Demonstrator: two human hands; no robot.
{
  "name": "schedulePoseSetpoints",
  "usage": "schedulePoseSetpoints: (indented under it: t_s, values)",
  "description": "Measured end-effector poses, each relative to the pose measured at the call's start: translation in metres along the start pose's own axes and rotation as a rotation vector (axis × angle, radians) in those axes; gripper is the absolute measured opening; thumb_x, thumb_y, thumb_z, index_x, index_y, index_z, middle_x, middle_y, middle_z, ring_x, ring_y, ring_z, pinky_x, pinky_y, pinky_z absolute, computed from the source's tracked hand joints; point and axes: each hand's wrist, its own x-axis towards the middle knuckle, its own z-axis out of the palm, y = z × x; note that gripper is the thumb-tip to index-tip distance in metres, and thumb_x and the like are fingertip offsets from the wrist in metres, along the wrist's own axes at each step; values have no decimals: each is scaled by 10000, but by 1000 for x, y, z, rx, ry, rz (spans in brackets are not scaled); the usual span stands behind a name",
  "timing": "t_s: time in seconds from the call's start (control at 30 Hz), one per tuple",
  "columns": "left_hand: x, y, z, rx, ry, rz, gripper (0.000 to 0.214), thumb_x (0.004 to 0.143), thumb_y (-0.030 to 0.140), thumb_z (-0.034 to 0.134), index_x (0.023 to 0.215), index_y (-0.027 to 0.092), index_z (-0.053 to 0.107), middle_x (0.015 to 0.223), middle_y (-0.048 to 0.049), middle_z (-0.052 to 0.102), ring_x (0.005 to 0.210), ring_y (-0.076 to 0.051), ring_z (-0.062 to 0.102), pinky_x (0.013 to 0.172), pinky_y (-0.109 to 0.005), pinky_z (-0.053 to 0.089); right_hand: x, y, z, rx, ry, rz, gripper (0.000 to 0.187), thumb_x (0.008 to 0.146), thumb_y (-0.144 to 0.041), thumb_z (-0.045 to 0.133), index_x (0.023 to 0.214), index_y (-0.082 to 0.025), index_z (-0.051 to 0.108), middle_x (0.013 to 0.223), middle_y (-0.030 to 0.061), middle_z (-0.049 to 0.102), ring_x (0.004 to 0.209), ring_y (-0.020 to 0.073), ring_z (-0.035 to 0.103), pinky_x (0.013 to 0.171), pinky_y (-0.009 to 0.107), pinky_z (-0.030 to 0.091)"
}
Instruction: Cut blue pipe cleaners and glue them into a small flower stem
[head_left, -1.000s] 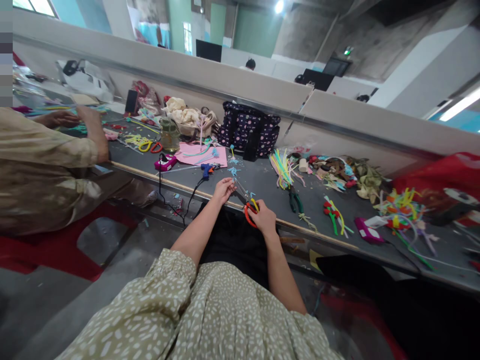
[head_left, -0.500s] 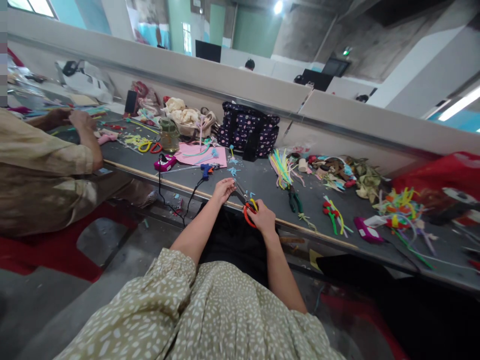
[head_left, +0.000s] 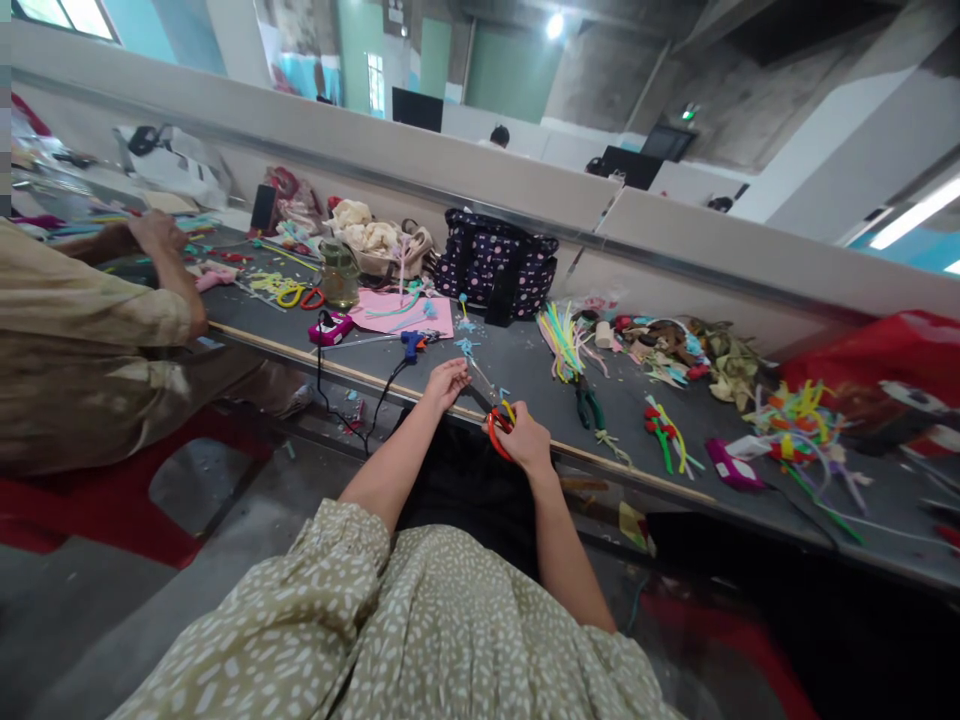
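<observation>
My right hand point(head_left: 525, 440) is closed round the red and yellow handles of a pair of scissors point(head_left: 499, 425) at the near edge of the grey table point(head_left: 525, 375). The blades point up and left toward my left hand point(head_left: 446, 382). That hand is pinched on a thin, small piece that I cannot make out, just over the table's wooden edge strip. A few light blue scraps point(head_left: 466, 346) lie on the table just beyond my left hand.
A blue glue gun point(head_left: 414, 341) with a black cord lies left of my hands, and green pliers point(head_left: 589, 405) lie to the right. Pipe cleaners point(head_left: 561, 335), a dotted dark bag point(head_left: 495, 262) and pink paper point(head_left: 405, 310) sit further back. Another person's arm point(head_left: 169, 265) works at the left.
My hands have stayed nearly in place at the table edge with the scissors. The person at the left has drawn the arm slightly back; the view has shifted a little.
</observation>
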Motion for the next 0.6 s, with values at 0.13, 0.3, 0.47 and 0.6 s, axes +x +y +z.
schedulePoseSetpoints:
  t_s: [0.13,0.3,0.47,0.6]
  values:
    - [2,-1,-2,-15,-12,-4,185,696,9,694,823,113,609,593,12,619,490,-52,551,621,-212,536,-2,1,4,-4,34,-25,541,761,-712,566,1029,-248,490,870,40,714,821,247,682,644,279,345]
    - [5,-2,-3,-17,-7,-10,171,706,-8,651,827,106,608,557,15,604,479,-57,549,612,-212,536,-3,2,4,-17,34,-32,544,768,-716,555,1035,-245,505,853,35,708,801,235,675,638,272,333]
    - [6,-4,-3,-3,-4,-8,174,697,-10,655,820,103,608,536,21,592,461,-56,537,600,-211,532,-3,2,6,-27,27,-29,534,777,-699,559,1048,-241,509,862,35,703,812,231,670,648,268,337]
    - [7,-5,-4,6,-7,-3,170,690,-11,660,808,102,612,534,19,591,459,-58,538,597,-215,531,-2,1,8,-60,25,-8,532,799,-687,538,1074,-232,513,863,45,700,807,228,666,652,270,339]
